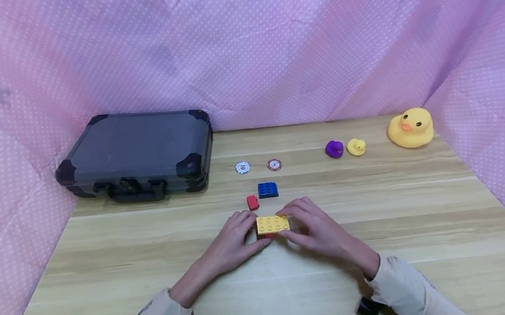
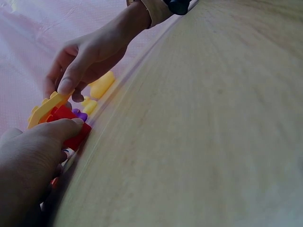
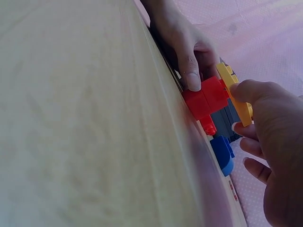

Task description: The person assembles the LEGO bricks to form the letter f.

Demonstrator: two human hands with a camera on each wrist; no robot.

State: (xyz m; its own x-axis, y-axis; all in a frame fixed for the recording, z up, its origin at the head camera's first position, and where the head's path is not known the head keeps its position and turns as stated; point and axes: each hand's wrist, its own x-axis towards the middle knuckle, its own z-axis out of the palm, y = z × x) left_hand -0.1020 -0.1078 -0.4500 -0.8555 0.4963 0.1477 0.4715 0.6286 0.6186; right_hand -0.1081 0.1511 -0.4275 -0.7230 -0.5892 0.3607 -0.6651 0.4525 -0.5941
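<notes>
A flat yellow toy brick [image 1: 272, 224] with studs on top sits over stacked red toy bricks [image 3: 206, 98] standing on the table. My right hand [image 1: 316, 230] pinches the yellow brick at its right end between thumb and fingers. Lower down, my left hand [image 1: 235, 243] grips the red bricks, its thumb on their near side. From the right wrist view, the yellow brick [image 3: 236, 94] looks tilted against the red studs. Just beyond the hands lie a small red brick [image 1: 253, 202] on its side and a blue brick [image 1: 268, 190].
A grey case [image 1: 137, 148] with black corners lies at the back left. Two poker chips, one white [image 1: 242, 167] and one red [image 1: 274, 164], are behind the blue brick. To the right are a purple duck [image 1: 334, 149], a small yellow duck [image 1: 356, 147] and a large yellow duck [image 1: 411, 129].
</notes>
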